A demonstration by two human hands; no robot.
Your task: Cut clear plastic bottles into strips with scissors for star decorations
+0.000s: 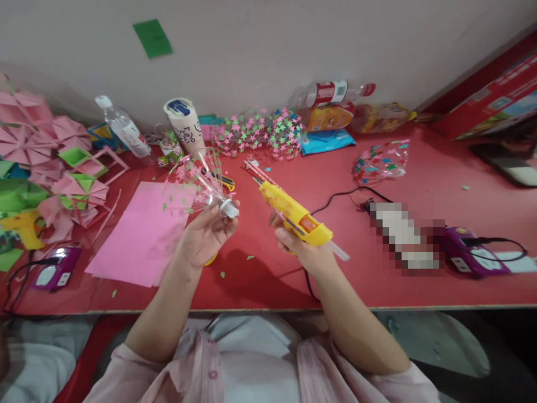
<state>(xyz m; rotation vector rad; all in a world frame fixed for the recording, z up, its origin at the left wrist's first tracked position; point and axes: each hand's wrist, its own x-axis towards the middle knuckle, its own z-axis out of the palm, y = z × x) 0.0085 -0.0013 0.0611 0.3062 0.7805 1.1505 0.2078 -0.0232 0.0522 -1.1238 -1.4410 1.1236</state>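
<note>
My left hand (205,232) grips the capped neck of a cut clear plastic bottle (197,184), whose splayed strips carry small pink and green stars. A yellow glue gun (296,215) is held in my right hand (296,246); its nozzle points up and left toward the bottle, a short gap away. Thin pink sticks (258,170) lie just beyond the nozzle. The gun's black cord (335,197) trails right across the red table (268,280).
A pink paper sheet (140,235) lies left of my hands. Folded pink and green paper shapes (50,162) pile at far left. Bottles (123,129), a star-covered piece (260,131), snack packets (331,117) and purple power strips (465,252) line the back and right.
</note>
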